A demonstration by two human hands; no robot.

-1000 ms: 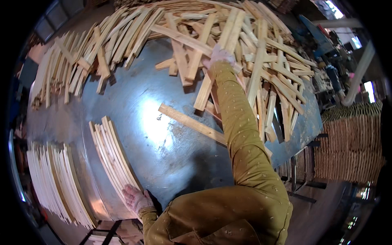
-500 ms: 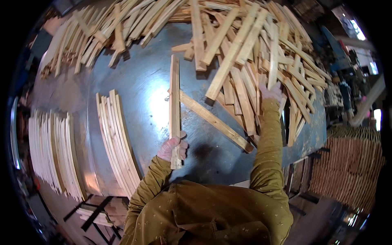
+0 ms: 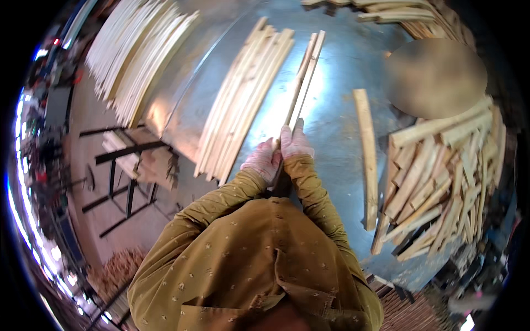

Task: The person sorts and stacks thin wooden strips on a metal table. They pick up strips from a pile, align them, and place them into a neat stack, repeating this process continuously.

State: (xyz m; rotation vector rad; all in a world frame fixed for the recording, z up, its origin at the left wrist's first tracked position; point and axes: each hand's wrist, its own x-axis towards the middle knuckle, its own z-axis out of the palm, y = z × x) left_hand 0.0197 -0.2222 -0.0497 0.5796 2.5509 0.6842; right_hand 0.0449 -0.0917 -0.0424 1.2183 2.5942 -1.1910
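Observation:
Two narrow wooden strips [image 3: 316,53], lying side by side, reach away from me over the bluish metal table [image 3: 337,71]. My left hand [image 3: 261,161], in a pale pinkish glove, is closed round their near end. Just ahead of it, my right hand [image 3: 296,144], gloved alike, grips the same strips. To their left lies a loose row of several wooden strips [image 3: 245,102], roughly lined up. Right of my hands, one separate wooden strip [image 3: 366,160] rests on the metal.
A jumbled pile of wooden strips [image 3: 436,176] covers the table's right side. A neat stack of pale strips [image 3: 141,55] lies at the far left. Below the table's left edge stands a black metal frame [image 3: 130,157] near more wood. A blurred oval hides part of the far right.
My view has turned left. My right hand has left the jumbled pile and joined my left hand. Two strips now show in my hands, near the lined-up row.

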